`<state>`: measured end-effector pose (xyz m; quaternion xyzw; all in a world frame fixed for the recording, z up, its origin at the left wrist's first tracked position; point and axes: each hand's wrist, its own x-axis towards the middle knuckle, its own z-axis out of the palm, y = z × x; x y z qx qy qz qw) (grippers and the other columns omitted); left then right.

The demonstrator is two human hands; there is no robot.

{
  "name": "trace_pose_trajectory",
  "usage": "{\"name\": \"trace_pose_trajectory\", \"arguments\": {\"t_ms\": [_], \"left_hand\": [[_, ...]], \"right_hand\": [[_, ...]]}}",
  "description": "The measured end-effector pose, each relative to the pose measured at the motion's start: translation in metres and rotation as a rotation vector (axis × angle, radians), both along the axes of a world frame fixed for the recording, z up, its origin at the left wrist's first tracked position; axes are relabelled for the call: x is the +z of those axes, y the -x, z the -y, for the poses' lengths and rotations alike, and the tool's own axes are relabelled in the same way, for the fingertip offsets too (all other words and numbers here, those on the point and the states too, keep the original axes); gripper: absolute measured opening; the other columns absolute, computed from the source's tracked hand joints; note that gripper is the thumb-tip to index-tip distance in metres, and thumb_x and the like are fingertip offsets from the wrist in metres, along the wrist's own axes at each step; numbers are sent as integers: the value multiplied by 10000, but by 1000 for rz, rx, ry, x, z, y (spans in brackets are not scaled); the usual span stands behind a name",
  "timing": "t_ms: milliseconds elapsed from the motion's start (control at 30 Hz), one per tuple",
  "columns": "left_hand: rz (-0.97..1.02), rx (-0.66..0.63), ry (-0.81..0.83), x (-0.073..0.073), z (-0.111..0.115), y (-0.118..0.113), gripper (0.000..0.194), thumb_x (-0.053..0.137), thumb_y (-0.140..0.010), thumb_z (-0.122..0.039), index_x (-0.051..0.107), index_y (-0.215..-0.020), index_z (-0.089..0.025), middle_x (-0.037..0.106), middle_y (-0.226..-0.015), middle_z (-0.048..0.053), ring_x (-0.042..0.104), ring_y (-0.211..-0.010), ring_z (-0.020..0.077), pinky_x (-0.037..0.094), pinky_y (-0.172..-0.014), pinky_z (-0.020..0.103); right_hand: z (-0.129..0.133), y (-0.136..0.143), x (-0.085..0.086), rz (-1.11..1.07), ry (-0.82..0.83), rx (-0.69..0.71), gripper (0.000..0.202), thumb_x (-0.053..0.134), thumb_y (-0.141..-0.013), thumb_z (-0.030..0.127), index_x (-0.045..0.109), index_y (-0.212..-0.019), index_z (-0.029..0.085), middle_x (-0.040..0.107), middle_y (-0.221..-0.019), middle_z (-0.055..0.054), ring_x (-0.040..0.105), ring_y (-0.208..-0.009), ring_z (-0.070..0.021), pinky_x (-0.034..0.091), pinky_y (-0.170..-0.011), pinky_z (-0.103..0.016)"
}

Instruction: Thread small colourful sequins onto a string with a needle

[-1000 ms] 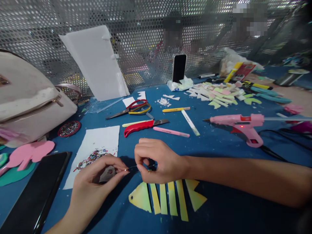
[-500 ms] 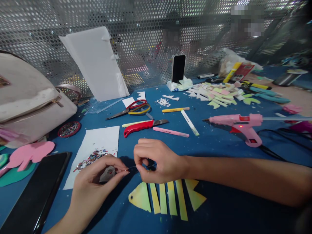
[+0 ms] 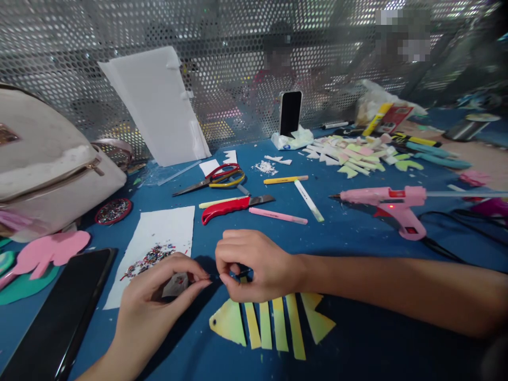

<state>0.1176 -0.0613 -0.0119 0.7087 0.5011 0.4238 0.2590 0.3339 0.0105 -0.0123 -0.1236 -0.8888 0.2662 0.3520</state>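
A pale backpack (image 3: 55, 164) sits at nine o'clock on a blue table (image 3: 341, 238), a dark phone (image 3: 59, 312) lying flat at eight. White sheets (image 3: 153, 106) stand against a perforated metal screen (image 3: 234, 69) at ten, a second phone (image 3: 291, 112) upright at one, and a pink glue gun (image 3: 383, 197) at three, its red light glowing.

Fish head (image 3: 230, 324) yellow-green, 1 black eye (image 3: 215, 321); glue gun (image 3: 391, 198) pink; tabletop (image 3: 321, 238) blue.
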Motion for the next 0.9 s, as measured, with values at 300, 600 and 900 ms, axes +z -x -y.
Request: {"name": "trace_pose_trajectory", "arguments": {"t_ms": [300, 600, 900], "left_hand": [[-4, -11, -32, 1, 0, -1, 112, 718, -863, -164, 738, -843, -273, 753, -820, -31, 709, -780, 151, 567, -718, 226], [-41, -62, -89, 3, -3, -1, 181, 737, -857, -127, 740, -862, -308, 766, -830, -61, 709, -761, 132, 572, -739, 218], [-13, -106, -34, 3, -3, 1, 235, 708, -883, -112, 787, -876, -334, 791, -849, -71, 738, -786, 128, 568, -762, 208]], "right_hand": [[-1, 0, -1, 18, -34, 22, 152, 525, -814, 107, 426, -753, 205, 477, -687, 41, 388, -646, -111, 376, -690, -260], [-1, 0, 0, 51, -36, 25, 129, 510, -857, 133, 460, -762, 204, 507, -692, 32, 406, -653, -120, 380, -689, -265], [-1, 2, -2, 95, 64, 16, 114, 533, -883, 110, 538, -802, 190, 593, -757, 19, 474, -730, -124, 388, -693, -245]]}}
